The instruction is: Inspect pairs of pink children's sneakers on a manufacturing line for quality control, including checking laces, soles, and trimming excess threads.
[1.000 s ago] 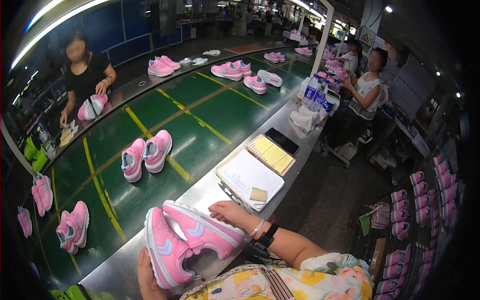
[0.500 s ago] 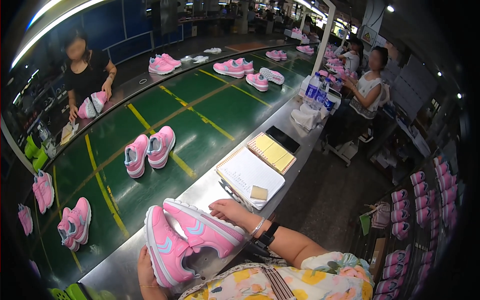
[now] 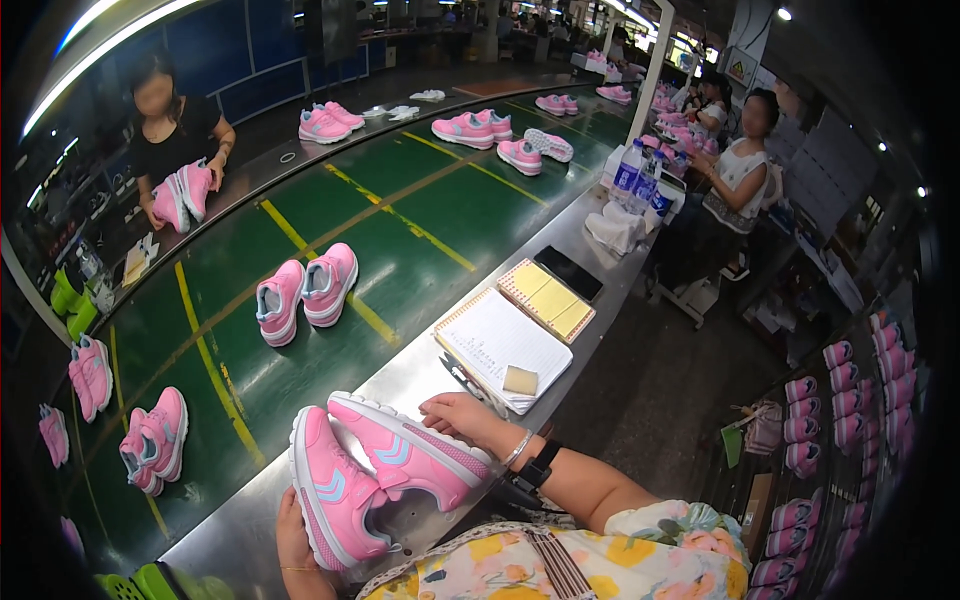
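Conveyor's pink shoe pair [image 3: 305,290] advanced; hands unmoved.

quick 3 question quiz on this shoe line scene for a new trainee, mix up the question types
1. True or false: the left hand and the right hand each touch one of the two pink shoes at the metal ledge.
2. What lies on the open spiral notebook? A) a phone B) a small tan pad C) a bottle
3. Fill in: the pair of pink shoes on the belt sits between two ______ lines.

Key: 1 true; 2 B; 3 yellow
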`<action>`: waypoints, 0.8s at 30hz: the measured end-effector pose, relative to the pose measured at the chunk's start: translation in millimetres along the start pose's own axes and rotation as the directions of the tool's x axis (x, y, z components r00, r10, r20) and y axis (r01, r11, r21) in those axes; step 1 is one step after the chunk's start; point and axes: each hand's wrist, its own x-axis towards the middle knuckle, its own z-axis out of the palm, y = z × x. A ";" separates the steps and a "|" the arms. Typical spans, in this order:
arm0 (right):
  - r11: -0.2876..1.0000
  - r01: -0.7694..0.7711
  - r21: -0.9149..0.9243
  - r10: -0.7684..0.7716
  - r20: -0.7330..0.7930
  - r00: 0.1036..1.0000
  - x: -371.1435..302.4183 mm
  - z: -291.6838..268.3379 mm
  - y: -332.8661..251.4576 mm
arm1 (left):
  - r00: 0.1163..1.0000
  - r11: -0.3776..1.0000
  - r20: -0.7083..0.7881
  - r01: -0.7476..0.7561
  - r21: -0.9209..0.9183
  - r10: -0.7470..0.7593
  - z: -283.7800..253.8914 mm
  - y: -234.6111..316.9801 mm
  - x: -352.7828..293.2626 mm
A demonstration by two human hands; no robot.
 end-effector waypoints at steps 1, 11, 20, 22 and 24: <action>1.000 0.014 0.009 -0.014 -0.004 1.000 0.4 1.7 1.8 | 1.000 1.000 0.001 0.001 0.002 -0.001 -1.0 1.0 -0.6; 1.000 0.011 0.004 -0.011 -0.005 1.000 -3.0 13.6 5.1 | 1.000 0.999 -0.011 0.002 -0.040 -0.003 -11.5 3.7 -5.1; 1.000 -0.004 0.002 0.004 -0.007 1.000 -8.4 5.8 5.7 | 1.000 1.000 0.005 0.010 -0.016 -0.010 -7.4 -1.5 -1.7; 1.000 -0.008 -0.002 0.008 0.004 1.000 -2.3 15.3 5.9 | 1.000 1.000 -0.002 0.009 -0.021 -0.009 -16.8 0.9 -0.7; 0.999 -0.025 -0.041 0.026 0.024 0.999 3.3 38.1 1.5 | 0.999 1.000 -0.053 -0.005 -0.018 0.004 -31.9 10.6 -6.8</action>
